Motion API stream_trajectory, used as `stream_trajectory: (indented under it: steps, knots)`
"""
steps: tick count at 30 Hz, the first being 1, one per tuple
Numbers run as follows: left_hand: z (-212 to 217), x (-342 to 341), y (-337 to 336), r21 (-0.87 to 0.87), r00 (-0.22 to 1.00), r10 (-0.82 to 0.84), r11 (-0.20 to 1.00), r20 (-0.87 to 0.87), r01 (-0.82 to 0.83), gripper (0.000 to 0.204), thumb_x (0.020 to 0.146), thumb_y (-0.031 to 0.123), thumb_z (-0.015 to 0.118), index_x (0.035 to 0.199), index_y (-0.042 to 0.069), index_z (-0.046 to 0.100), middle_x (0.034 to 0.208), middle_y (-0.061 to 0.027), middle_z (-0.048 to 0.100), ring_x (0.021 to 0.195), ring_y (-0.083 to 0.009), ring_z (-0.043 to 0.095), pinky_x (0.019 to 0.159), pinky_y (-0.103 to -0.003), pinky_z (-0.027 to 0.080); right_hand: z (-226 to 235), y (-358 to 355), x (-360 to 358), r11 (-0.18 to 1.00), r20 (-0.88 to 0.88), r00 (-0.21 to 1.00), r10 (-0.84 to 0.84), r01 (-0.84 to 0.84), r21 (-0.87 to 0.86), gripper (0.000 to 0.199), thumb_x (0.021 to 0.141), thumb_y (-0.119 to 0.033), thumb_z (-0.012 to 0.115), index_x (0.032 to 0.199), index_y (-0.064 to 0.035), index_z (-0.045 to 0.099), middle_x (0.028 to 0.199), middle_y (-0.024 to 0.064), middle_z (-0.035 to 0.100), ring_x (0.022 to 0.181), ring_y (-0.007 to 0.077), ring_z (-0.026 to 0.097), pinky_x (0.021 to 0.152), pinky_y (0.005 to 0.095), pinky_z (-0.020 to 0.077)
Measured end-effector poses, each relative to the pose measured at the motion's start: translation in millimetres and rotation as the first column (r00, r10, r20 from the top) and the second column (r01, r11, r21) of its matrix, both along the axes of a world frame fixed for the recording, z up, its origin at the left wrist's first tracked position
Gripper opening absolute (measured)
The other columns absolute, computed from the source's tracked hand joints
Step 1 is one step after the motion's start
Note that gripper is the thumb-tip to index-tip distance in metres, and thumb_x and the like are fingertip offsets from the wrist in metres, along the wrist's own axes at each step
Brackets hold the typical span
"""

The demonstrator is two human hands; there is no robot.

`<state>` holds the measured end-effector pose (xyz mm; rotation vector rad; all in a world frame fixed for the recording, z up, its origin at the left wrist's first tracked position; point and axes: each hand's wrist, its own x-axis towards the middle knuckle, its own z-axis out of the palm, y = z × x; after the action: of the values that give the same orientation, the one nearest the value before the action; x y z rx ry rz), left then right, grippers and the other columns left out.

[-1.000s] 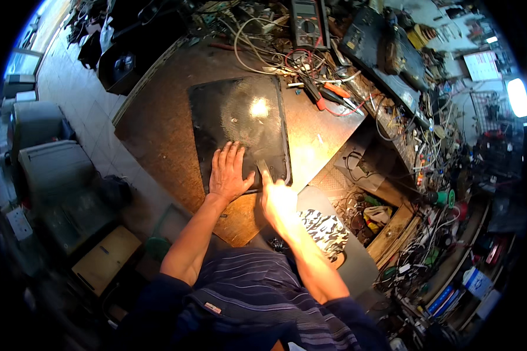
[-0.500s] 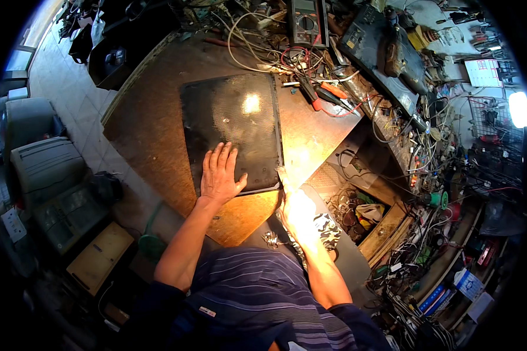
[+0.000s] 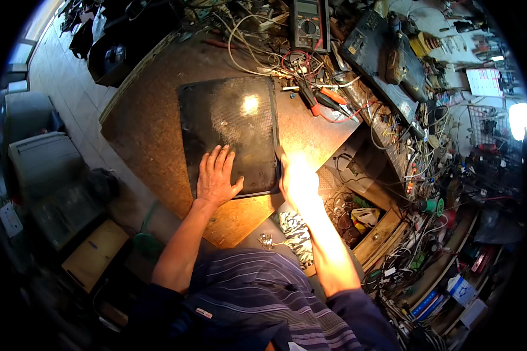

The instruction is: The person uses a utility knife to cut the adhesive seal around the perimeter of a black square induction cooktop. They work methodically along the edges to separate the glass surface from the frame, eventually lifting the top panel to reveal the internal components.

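Observation:
A flat black rectangular panel [image 3: 234, 111], like a closed laptop, lies on the brown wooden tabletop [image 3: 143, 134]. Lamp light glints off its upper part, and a small pale spot marks its middle. My left hand [image 3: 215, 178] is open, resting palm down on the panel's near left part. Along the right edge of the panel, my right hand [image 3: 298, 181] appears closed, its fingers together against that side. Strong glare washes out this hand, so anything in its grip cannot be made out.
A multimeter [image 3: 309, 24], tangled cables and red and black probes sit at the far side. A large dark device [image 3: 380, 64] stands beyond them to the right. Below the table's right edge, an open wooden drawer [image 3: 377, 237] holds assorted parts. A green stool [image 3: 148, 244] is at left.
My right hand has moved forward along the panel's right edge, into brighter glare. My left hand stays flat on the panel. The view has shifted slightly.

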<state>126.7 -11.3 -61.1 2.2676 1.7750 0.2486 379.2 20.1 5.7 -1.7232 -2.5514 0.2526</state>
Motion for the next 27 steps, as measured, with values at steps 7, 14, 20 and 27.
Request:
stream_trajectory:
  steps: [7, 14, 20, 27]
  knots:
    - [0.8, -1.6, -2.5, 0.011, 1.000, -0.022, 1.000, -0.003, 0.022, 0.076, 0.086, 0.040, 0.075, 0.147, 0.007, 0.046, 0.157, -0.0139, 0.040, 0.149, -0.0334, 0.033, 0.125, -0.055, 0.026, 1.9, -24.7, -8.0, 0.961, -0.049, 0.980, -0.191, 0.177, -0.214, 0.043, 0.089, -0.003, 0.063, 0.131, -0.0008, 0.065, 0.071, 0.0170, 0.062, 0.062, 0.0356, 0.064, 0.060, 0.0463, 0.0535]
    - [2.2, -3.4, -2.0, -0.016, 1.000, -0.006, 1.000, 0.004, 0.006, 0.073, 0.088, 0.041, 0.074, 0.147, 0.006, 0.049, 0.157, -0.0148, 0.041, 0.150, -0.0332, 0.032, 0.125, -0.053, 0.027, 10.4, 68.1, -26.0, 0.972, -0.171, 0.958, -0.229, 0.216, -0.093, 0.036, 0.095, -0.010, 0.064, 0.130, -0.0046, 0.068, 0.072, 0.0231, 0.069, 0.064, 0.0417, 0.069, 0.063, 0.0489, 0.0570]
    - [3.9, -6.2, -8.4, 0.015, 0.999, -0.002, 1.000, 0.046, 0.001, 0.074, 0.088, 0.045, 0.072, 0.147, 0.006, 0.050, 0.157, -0.0149, 0.043, 0.150, -0.0326, 0.033, 0.126, -0.054, 0.026, 19.8, -15.7, -18.3, 0.976, -0.336, 0.921, -0.199, 0.219, 0.023, 0.034, 0.098, -0.008, 0.060, 0.131, -0.0010, 0.066, 0.105, 0.0250, 0.072, 0.094, 0.0435, 0.070, 0.089, 0.0460, 0.0568]
    - [9.5, -4.4, -4.6, -0.042, 0.994, -0.006, 0.999, 0.107, 0.011, 0.073, 0.091, 0.043, 0.071, 0.150, 0.006, 0.048, 0.159, -0.0135, 0.042, 0.152, -0.0306, 0.033, 0.127, -0.051, 0.024, 27.0, -86.2, -27.4, 0.962, -0.517, 0.813, -0.267, 0.255, -0.095, 0.061, 0.099, -0.008, 0.058, 0.158, -0.0103, 0.043, 0.103, 0.0258, 0.071, 0.086, 0.0402, 0.072, 0.078, 0.0447, 0.0572]
